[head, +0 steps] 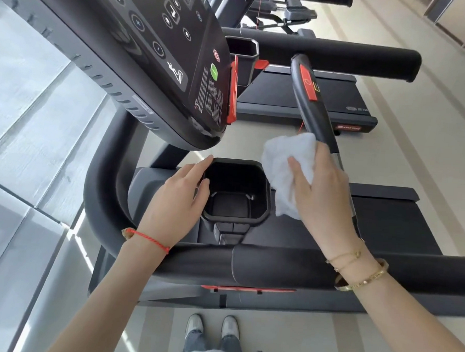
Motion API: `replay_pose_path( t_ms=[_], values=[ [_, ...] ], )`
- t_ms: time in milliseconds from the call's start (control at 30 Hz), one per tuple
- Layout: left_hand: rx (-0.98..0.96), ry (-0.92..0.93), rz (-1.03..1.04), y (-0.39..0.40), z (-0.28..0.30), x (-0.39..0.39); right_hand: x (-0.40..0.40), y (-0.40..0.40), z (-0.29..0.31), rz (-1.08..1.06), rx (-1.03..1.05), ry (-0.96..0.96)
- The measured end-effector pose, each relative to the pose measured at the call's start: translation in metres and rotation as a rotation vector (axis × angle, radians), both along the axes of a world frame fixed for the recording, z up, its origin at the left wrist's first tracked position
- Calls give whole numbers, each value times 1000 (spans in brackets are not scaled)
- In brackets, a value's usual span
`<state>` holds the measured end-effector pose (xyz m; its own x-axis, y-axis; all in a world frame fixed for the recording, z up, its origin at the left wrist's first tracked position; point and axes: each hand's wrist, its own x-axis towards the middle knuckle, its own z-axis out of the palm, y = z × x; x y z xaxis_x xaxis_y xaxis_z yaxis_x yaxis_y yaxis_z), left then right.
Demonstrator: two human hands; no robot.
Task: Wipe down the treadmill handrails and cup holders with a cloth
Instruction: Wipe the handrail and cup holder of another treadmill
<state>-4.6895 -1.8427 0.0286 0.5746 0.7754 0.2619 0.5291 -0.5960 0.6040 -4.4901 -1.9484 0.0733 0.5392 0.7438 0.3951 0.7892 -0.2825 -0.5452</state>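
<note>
**Two hands at the treadmill cup holder**

On the far left is a pale floor (24, 141) with wide shiny tiles. Next comes the curved black handrail (99, 195) of the treadmill, which bends down and runs along the near side, under both arms.

Above it hangs the dark console (157, 48), with round buttons and a green button near its lower edge.

The left hand (178, 197) has a red string bracelet (148, 238) on its wrist. Its fingers are straight and close together. They rest on the left rim of the cup holder (235, 203) and hold nothing.

The cup holder is a black square cup, just below the console. It is open at the top, and its floor shows.

Just right of the cup holder's right rim is the white cloth (283, 165). It is bunched up. The right hand (323, 192) lies over it with its fingers curled round the cloth and its thumb pressed on the front. This wrist has thin gold bracelets (359, 268).

The cloth's top touches a slim black grip bar (312, 99) with a red patch, which slants up and away from the hand.

Behind that, at the far right, stands another treadmill (312, 96) with a thick black rail.

At the near edge, two white shoes (211, 327) stand on the floor.
</note>
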Motion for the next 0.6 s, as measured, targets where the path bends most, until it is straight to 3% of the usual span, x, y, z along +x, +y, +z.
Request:
replay_pose_path(
  t_ms=[100, 200, 467, 600],
  values=[
    [-2, -1, -5, -1, 0, -1, -13, 11, -4, 101, -116, -57],
    [-3, 9, -4, -1, 1, -1, -22, 22, -22, 309, -324, 55],
    [-10, 5, 7, -3, 4, -1, -3, 74, -20, 438, -375, -26],
    [-49, 5, 46, -2, 2, -1, 6, 58, -25, 578, -359, 4]
  ],
)
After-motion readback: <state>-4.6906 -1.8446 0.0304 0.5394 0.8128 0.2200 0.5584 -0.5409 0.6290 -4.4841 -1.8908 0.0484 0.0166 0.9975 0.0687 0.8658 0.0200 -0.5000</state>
